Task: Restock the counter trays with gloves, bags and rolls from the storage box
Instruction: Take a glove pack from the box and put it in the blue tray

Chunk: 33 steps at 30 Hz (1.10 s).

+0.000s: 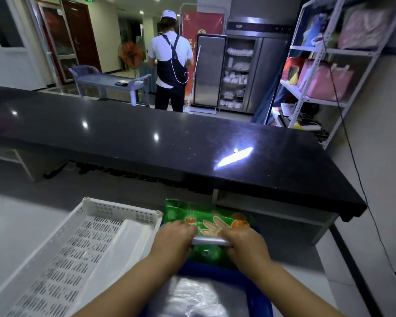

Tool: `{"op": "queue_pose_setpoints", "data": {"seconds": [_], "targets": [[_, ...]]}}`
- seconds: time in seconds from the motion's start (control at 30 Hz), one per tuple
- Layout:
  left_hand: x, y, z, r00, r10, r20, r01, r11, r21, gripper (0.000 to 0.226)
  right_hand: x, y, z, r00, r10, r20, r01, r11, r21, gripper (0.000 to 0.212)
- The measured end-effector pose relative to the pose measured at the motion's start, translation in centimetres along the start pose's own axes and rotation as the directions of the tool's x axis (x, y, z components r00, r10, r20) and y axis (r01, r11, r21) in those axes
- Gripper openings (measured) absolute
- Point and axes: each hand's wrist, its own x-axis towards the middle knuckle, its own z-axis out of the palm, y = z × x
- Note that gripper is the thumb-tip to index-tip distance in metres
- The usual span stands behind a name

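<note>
A green glove packet is pinched by the left hand and right hand above the blue storage box. Clear plastic bags are held in the box. Clear plastic lies in the white tray beside it.

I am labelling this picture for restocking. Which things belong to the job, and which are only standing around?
Job: green glove pack, held by left hand and right hand; white tray; blue box.
Lying about: black counter; metal shelf; steel cabinet; grey cart.

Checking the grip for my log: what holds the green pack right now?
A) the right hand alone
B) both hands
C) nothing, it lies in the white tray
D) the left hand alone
B: the left hand and the right hand each grip one end of the green pack.
</note>
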Motion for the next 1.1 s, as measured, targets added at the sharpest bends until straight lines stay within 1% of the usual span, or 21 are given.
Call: {"op": "queue_pose_setpoints", "data": {"seconds": [0.03,0.1,0.13,0.23,0.27,0.33,0.4,0.47,0.53,0.6,0.7,0.73,0.8,0.9,1.0,1.1], "targets": [[0.0,-0.5,0.5,0.999,-0.005,0.037,0.004,1.0,0.007,0.034,-0.1,0.2,0.6,0.998,0.037,0.051,-0.039,0.998,0.041,0.011],[0.0,-1.5,1.5,0.994,-0.028,0.108,0.032,0.999,-0.033,0.018,-0.3,0.6,1.8,0.985,0.059,0.163,-0.069,0.996,0.054,0.012],[0.1,-1.8,2.1,0.983,-0.033,0.182,0.042,0.998,-0.042,0.016,-0.3,0.5,2.2,0.974,0.067,0.216,-0.078,0.996,0.042,0.014],[0.4,-2.5,3.2,0.95,0.004,0.313,0.038,0.991,-0.127,0.017,-0.1,0.6,2.6,0.944,0.072,0.322,-0.086,0.996,0.031,0.024],[0.6,-2.6,3.2,0.937,0.012,0.349,0.04,0.989,-0.141,0.017,-0.1,0.6,2.4,0.942,0.07,0.328,-0.091,0.995,0.049,0.03],[1.2,-2.9,3.3,0.917,0.019,0.398,0.047,0.987,-0.156,0.015,0.0,0.9,1.8,0.958,0.041,0.283,-0.071,0.993,0.096,0.041],[1.7,-2.9,3.5,0.899,0.027,0.438,0.042,0.988,-0.147,0.013,0.2,1.1,1.6,0.965,0.005,0.261,-0.034,0.994,0.104,0.04],[1.9,-2.7,3.7,0.888,0.046,0.458,0.029,0.987,-0.157,0.011,0.2,1.2,1.5,0.949,0.001,0.317,-0.032,0.995,0.091,0.037],[1.9,-2.8,3.9,0.883,0.059,0.466,0.033,0.982,-0.186,0.008,0.3,1.5,1.7,0.928,-0.004,0.374,-0.021,0.998,0.064,0.031],[1.7,-3.5,3.6,0.899,0.055,0.435,0.053,0.971,-0.232,0.012,0.4,1.9,1.8,0.918,-0.018,0.396,-0.002,0.999,0.05,0.023],[0.9,-4.9,3.2,0.95,0.057,0.307,0.03,0.962,-0.271,0.025,0.6,2.2,2.0,0.918,-0.041,0.395,0.025,0.999,0.046,0.02],[0.7,-5.1,3.1,0.961,0.073,0.266,0.007,0.958,-0.287,0.028,0.7,2.2,2.1,0.918,-0.052,0.393,0.038,0.998,0.044,0.02],[0.1,-5.0,3.0,0.968,0.105,0.23,-0.023,0.942,-0.336,0.031,0.7,2.3,2.0,0.917,-0.072,0.392,0.061,0.997,0.04,0.021],[-0.1,-4.6,3.2,0.967,0.122,0.225,-0.036,0.934,-0.355,0.023,0.6,2.6,2.0,0.914,-0.09,0.397,0.089,0.996,0.021,0.021],[0.0,-4.1,3.6,0.96,0.111,0.257,-0.044,0.966,-0.255,0.018,0.4,2.5,2.3,0.892,-0.09,0.443,0.107,0.994,-0.013,0.021],[0.3,-3.8,4.0,0.952,0.091,0.292,-0.017,0.969,-0.246,0.017,0.3,2.4,2.2,0.874,-0.088,0.478,0.096,0.995,0.007,0.019]]}}
